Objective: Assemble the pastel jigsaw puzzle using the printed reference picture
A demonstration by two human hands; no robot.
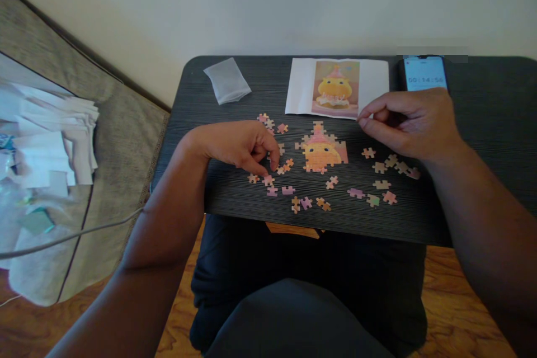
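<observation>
A partly joined jigsaw point(322, 152) showing a yellow figure lies in the middle of the dark table point(482, 140). Loose pieces point(380, 184) are scattered to its right, left and front. My left hand point(239, 145) rests on the table left of the jigsaw, fingers curled down onto loose pieces point(268, 180); whether it grips one is hidden. My right hand point(409, 123) hovers right of the jigsaw with thumb and fingers pinched together near the printed reference picture point(335, 88). What the pinch holds is too small to make out.
A small clear plastic bag point(227, 80) lies at the table's back left. A phone point(424, 72) with a lit timer screen lies at the back right. Stacked papers point(50, 140) sit on a surface to the left. My lap is below the table edge.
</observation>
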